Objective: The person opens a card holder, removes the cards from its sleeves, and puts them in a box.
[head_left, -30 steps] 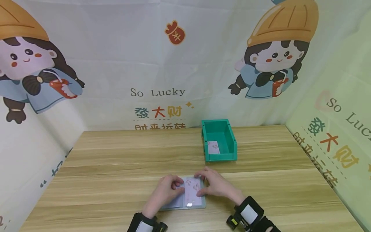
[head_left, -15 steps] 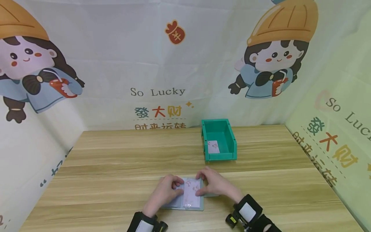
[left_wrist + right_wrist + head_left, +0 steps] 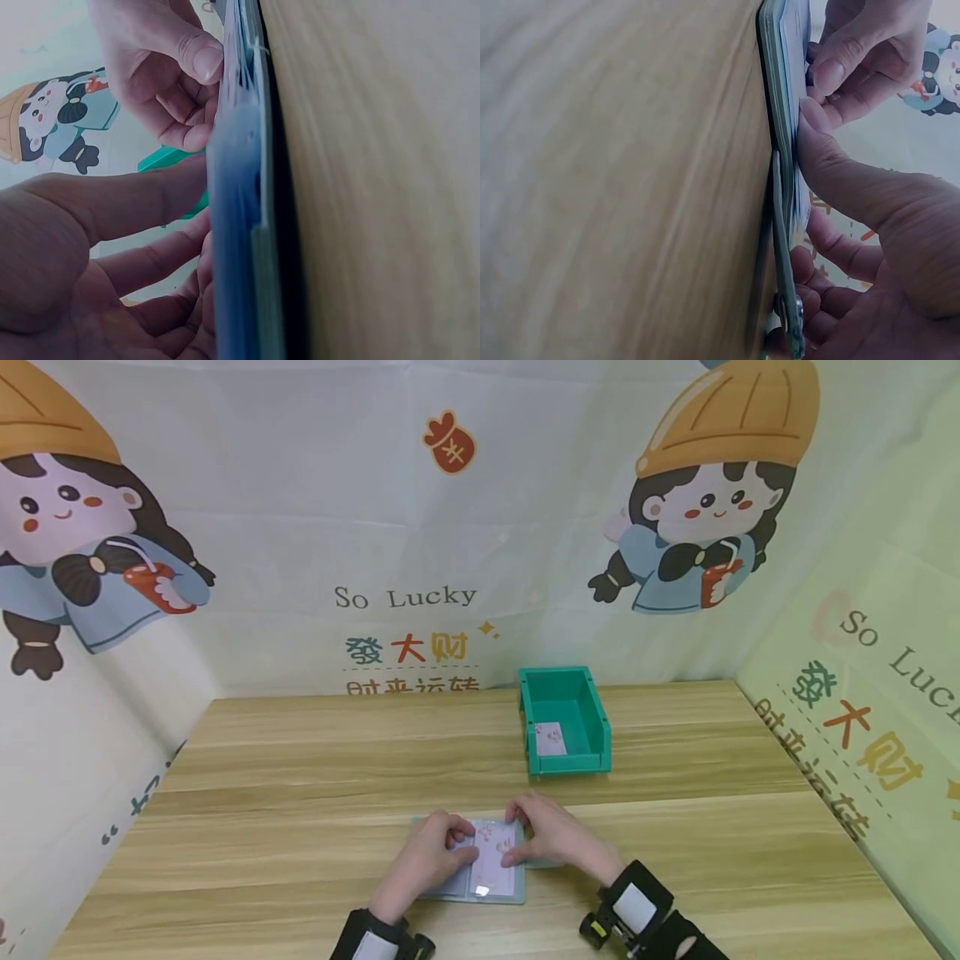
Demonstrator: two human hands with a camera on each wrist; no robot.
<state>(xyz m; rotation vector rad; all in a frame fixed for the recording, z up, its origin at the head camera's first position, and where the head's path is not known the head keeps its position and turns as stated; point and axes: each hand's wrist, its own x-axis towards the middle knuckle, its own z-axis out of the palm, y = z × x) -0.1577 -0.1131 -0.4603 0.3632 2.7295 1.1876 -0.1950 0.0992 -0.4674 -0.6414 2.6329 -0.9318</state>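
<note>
A card holder (image 3: 519, 893) with a pale blue-green cover and clear pockets lies spread on the table in the head view. Inside its right-hand pocket shows a white-pink card (image 3: 492, 868) with a small printed pattern. My left hand (image 3: 437, 852) rests over the left pages, its thumb and bent fingers touching them near the middle fold. My right hand (image 3: 555, 835) grips the holder's right side, thumb on the page and fingertips at the upper right edge. In the right wrist view, a strap (image 3: 782, 247) with a metal snap sticks out beside the right fingers.
A green open-front bin (image 3: 568, 764) stands at the back of the wooden table (image 3: 300, 777), with another printed card (image 3: 550, 739) inside. A printed cloth (image 3: 300, 527) hangs behind the table and along its sides.
The holder has slid slightly left, and its strap now shows under my right hand. My right thumb has shifted a little left; my left hand stays nearly in place.
</note>
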